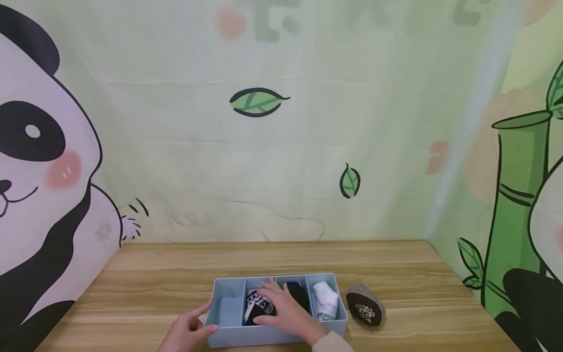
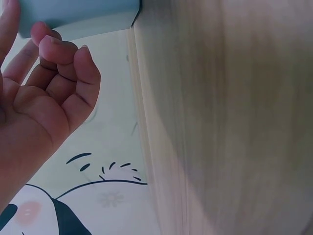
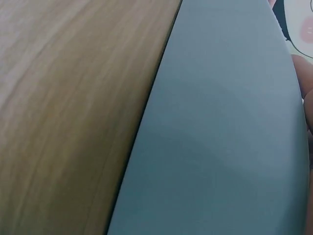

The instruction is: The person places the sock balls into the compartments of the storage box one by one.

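Note:
A light blue divided storage box stands on the table. My left hand holds its left end, thumb at the front corner and index finger along the side wall. My right hand reaches into the box from the front, fingers spread and touching a rolled black-and-white patterned sock. Beyond those fingers, a dark blue-black sock fills the neighbouring compartment, partly covered by the hand. White rolled socks sit in the rightmost compartment. In the leftmost one, the floor is visible.
To the right of the box, a grey-brown rolled sock with a light emblem lies on the wooden table. A pale green backdrop printed with pandas, leaves and bamboo rises behind the table's far edge.

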